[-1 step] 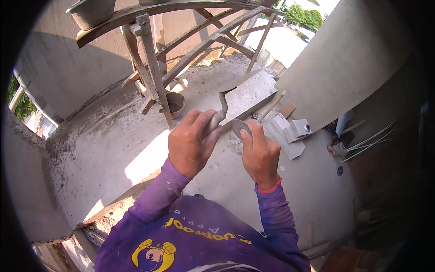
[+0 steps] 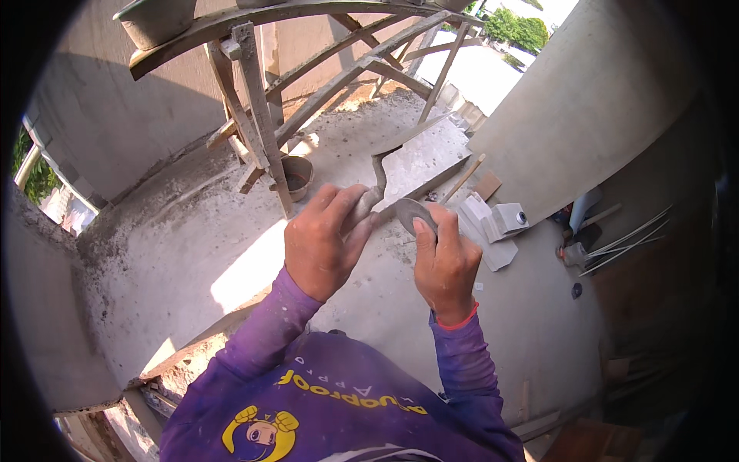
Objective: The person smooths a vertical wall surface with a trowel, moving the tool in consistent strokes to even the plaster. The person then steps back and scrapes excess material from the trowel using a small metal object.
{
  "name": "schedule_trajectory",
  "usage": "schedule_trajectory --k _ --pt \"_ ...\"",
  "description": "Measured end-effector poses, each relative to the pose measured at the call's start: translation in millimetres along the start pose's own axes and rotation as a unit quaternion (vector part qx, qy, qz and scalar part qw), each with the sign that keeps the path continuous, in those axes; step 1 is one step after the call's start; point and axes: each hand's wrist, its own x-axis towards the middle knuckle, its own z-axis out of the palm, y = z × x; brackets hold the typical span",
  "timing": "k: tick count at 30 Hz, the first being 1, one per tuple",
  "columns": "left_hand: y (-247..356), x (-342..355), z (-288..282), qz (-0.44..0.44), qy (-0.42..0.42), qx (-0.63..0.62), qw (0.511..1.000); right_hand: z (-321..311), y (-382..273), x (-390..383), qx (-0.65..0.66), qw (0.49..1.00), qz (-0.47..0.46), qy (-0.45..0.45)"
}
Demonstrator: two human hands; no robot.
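My left hand (image 2: 325,242) is closed round the handle of a trowel (image 2: 379,171). The trowel's bent grey neck rises from my fist, and its thin blade points away to the upper right, seen almost edge-on. Pinched between the thumb and fingers of my right hand (image 2: 448,266) is a flat, rounded grey disc (image 2: 416,216), its exact kind unclear. The disc is just right of the trowel handle, with a small gap between them. Both hands are held up in front of my chest, above the floor.
A wooden trestle frame (image 2: 258,108) with a curved plank stands ahead, carrying a tub (image 2: 158,23). A bucket (image 2: 299,174) sits by its leg. Beyond my hands lies a pale slab (image 2: 427,163); to the right are white blocks (image 2: 483,227), a wooden stick (image 2: 464,180) and thin rods (image 2: 627,245).
My right hand and the disc have shifted slightly to the right, away from the trowel handle. The trowel blade has tilted a little; my left hand has barely moved.
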Motion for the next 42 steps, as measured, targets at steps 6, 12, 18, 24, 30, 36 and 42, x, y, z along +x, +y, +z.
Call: schedule_trajectory --k 6,12,18,24,30,36,42 --pt "1 3 -4 0.004 -0.014 -0.012 1.000 6 -11 28 0.017 0.999 -0.038 0.030" --pt "-8 7 -4 -0.011 -0.004 -0.082 0.997 11 19 5 0.000 0.999 -0.017 -0.035" --pt "-3 6 -4 -0.026 -0.052 -0.104 0.993 3 1 24 0.037 0.995 -0.074 0.061" --pt "-6 2 -5 -0.091 -0.090 -0.186 0.974 8 20 13 0.012 0.997 -0.061 0.035" --pt "-6 4 -3 -0.128 -0.116 -0.245 0.954 8 10 16 0.027 0.995 -0.091 0.042" --pt "-3 6 -5 -0.179 -0.152 -0.352 0.906 12 25 6 0.036 0.996 -0.055 0.059" --pt "-1 6 -3 -0.218 -0.175 -0.381 0.881 17 21 13 0.061 0.993 -0.090 0.047"
